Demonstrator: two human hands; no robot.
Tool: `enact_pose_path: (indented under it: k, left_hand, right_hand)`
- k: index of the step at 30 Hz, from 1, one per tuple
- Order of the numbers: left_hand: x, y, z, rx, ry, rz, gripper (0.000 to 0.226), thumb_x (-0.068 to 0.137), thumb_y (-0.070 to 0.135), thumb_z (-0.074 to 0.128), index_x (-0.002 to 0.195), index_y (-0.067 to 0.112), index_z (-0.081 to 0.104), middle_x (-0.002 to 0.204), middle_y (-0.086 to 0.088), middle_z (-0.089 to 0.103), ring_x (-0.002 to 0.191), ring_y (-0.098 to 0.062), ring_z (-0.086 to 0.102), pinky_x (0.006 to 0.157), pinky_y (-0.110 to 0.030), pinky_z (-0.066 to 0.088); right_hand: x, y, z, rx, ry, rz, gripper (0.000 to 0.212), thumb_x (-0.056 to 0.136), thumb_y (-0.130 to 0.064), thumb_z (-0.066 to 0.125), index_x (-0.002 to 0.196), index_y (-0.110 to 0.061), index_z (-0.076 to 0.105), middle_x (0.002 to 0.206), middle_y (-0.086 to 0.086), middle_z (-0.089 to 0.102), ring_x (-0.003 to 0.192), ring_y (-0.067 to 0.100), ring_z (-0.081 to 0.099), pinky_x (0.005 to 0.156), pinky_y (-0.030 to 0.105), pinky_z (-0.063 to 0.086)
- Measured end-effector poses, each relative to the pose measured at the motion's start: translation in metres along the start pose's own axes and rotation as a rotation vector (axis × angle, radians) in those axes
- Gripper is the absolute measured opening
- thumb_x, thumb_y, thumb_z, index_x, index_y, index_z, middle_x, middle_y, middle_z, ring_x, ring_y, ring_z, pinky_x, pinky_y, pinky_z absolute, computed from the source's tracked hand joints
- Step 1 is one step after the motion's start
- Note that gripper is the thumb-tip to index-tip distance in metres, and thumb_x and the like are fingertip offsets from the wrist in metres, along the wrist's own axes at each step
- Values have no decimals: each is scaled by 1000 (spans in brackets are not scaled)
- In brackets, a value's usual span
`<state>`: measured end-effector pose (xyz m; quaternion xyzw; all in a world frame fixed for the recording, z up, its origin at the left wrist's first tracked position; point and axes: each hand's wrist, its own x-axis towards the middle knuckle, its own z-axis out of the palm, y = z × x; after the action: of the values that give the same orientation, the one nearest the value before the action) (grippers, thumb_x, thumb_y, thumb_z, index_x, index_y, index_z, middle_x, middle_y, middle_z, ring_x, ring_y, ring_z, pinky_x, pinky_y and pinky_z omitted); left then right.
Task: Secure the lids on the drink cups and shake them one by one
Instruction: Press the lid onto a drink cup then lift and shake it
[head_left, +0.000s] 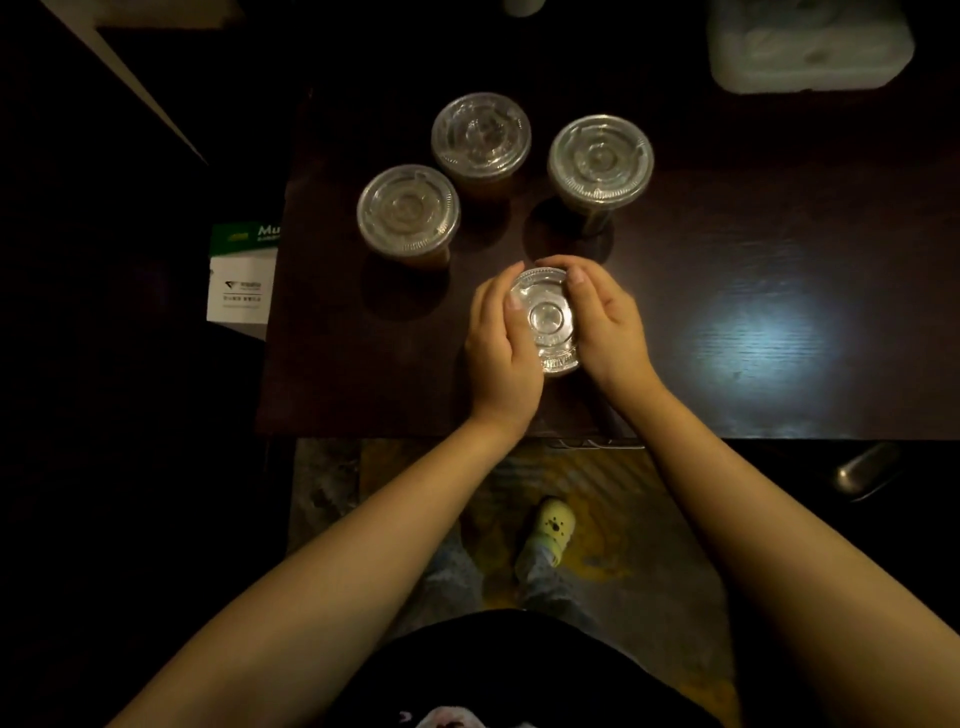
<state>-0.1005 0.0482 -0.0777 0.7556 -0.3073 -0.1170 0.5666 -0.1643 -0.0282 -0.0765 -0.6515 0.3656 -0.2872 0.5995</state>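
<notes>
nearest cup (559, 364) — clear lid (543, 314) on (upright) | left cup (408, 215), middle cup (480, 140), right cup (601, 161) — lidded, behind

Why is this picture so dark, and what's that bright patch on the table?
Head view: dim room, corners nearly black; the patch is bluish glare on the glossy table; the lid gripped by the left hand and right hand glints.

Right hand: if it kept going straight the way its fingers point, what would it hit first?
Probably the fingertips of the left hand: the right hand points away and leftward, toward them, over the far edge of the lid.
</notes>
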Motion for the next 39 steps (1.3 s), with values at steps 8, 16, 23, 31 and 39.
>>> enact_pose_path:
  k: [8,16,23,31,39]
  left_hand:
    - [49,0,-21,-70,-269,-332,40,100,32,31,133,15,45,115,-5,63,110,-15,58,100,-33,45]
    - [33,10,-34,120,-116,-138,38,100,24,35,132,10,49,129,-6,57,120,-13,52,101,-25,41]
    - [11,6,-16,347,-231,46,48,97,27,27,137,4,42,143,-11,45,135,-23,37,112,-33,29]
    - [27,7,-23,363,-352,25,50,100,31,26,147,15,21,154,-6,26,143,-19,19,116,-34,19]
    - [76,16,-36,602,-566,113,49,99,37,33,144,19,30,141,-8,47,129,-20,44,99,-30,36]
  right_hand:
    - [-52,-1,25,-33,149,54,46,99,-26,30,143,-12,27,143,4,40,130,7,40,106,14,33]
    - [-34,-24,-1,-362,144,-101,46,96,-25,35,138,-9,40,144,6,42,132,8,34,110,23,25]
    - [15,-3,-3,-309,-264,-158,35,95,-16,41,125,-8,56,119,0,59,111,5,54,95,7,37]
    - [0,-5,6,-58,-102,1,34,98,-19,35,122,-7,56,114,4,62,101,8,59,86,16,47]
    - [-73,6,19,77,-32,73,56,95,-25,34,147,-13,18,150,-6,26,134,-4,26,107,5,23]
